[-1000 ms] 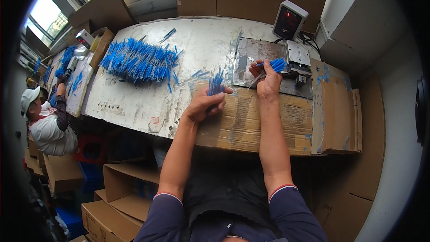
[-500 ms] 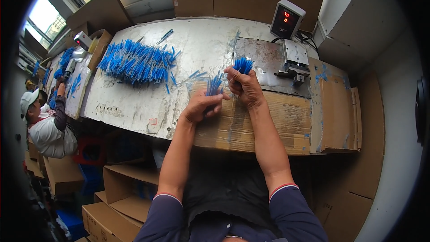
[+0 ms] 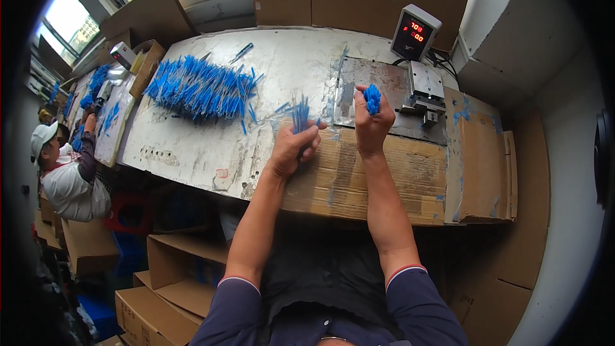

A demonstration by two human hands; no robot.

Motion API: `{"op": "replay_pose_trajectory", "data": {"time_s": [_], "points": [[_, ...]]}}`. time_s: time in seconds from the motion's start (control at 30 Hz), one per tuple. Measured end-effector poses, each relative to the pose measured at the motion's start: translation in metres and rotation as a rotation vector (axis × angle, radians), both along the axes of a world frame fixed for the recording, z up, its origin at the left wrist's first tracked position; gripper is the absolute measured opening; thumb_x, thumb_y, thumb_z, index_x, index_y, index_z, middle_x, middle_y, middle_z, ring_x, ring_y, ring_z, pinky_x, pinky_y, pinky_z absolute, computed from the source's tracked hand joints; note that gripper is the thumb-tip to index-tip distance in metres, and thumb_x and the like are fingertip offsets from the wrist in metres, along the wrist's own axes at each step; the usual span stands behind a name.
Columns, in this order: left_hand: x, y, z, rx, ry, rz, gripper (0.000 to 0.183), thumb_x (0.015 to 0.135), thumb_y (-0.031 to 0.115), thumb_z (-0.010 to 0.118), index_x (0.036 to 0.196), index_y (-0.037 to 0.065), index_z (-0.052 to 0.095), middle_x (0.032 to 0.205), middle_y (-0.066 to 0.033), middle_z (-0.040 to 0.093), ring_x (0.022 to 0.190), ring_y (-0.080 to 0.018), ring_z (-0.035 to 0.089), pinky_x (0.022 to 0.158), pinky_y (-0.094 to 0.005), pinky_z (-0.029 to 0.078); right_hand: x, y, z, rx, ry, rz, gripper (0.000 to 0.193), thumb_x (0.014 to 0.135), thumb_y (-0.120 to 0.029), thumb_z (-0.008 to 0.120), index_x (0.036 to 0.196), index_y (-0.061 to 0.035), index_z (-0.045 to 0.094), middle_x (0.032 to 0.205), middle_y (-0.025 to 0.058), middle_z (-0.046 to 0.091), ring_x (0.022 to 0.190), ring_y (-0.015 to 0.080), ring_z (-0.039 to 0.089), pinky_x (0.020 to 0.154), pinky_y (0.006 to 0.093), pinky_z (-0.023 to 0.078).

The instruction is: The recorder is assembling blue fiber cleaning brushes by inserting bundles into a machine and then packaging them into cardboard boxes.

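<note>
My left hand (image 3: pixel 296 147) grips a small bunch of thin blue sticks (image 3: pixel 300 114) that fan upward from my fingers, over the edge of the cardboard sheet (image 3: pixel 384 179). My right hand (image 3: pixel 371 125) holds a tight upright bundle of blue sticks (image 3: pixel 372 98) just in front of the metal plate (image 3: pixel 378 90). A large pile of the same blue sticks (image 3: pixel 202 90) lies on the worn white table (image 3: pixel 192 147) to the left of both hands.
A small metal press (image 3: pixel 426 93) and a grey display box with red digits (image 3: pixel 416 32) stand at the back right. Cardboard boxes (image 3: pixel 173 282) sit below the table. At the far left another person in a white cap (image 3: pixel 45 138) works over more blue sticks (image 3: pixel 96 83).
My right hand has drawn back from the press on the right toward the middle, then raised its bundle upright. My left hand has stayed with its bunch near the cardboard edge.
</note>
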State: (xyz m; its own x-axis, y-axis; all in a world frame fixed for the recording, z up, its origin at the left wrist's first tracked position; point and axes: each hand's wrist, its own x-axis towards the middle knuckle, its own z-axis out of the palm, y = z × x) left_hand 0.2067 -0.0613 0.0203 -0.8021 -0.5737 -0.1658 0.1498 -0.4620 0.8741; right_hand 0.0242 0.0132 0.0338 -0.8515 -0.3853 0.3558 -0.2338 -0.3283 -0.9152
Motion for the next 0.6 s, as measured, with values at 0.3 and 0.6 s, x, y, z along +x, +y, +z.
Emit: {"op": "replay_pose_trajectory", "data": {"time_s": [0.3, 0.6], "points": [[0.002, -0.011, -0.008, 0.101, 0.096, 0.01, 0.019, 0.101, 0.026, 0.066, 0.1, 0.007, 0.062, 0.073, -0.0027, 0.062, 0.049, -0.0069, 0.049, 0.04, -0.0207, 0.034, 0.024, 0.001, 0.02, 0.392, 1.143, 0.153, 0.024, 0.075, -0.001, 0.068, 0.097, -0.0069, 0.071, 0.101, 0.0099, 0.074, 0.116, 0.0349, 0.065, 0.118, 0.053, 0.037], [0.004, -0.017, -0.01, 0.157, 0.112, 0.034, 0.041, 0.112, 0.037, 0.045, 0.118, -0.001, 0.06, 0.076, -0.0074, 0.065, 0.048, -0.0087, 0.048, 0.04, -0.0203, 0.035, 0.007, 0.009, 0.016, 0.51, 0.861, 0.372, 0.024, 0.078, 0.003, 0.066, 0.099, -0.0062, 0.071, 0.091, 0.015, 0.069, 0.089, 0.0309, 0.07, 0.076, 0.0389, 0.055]]}}
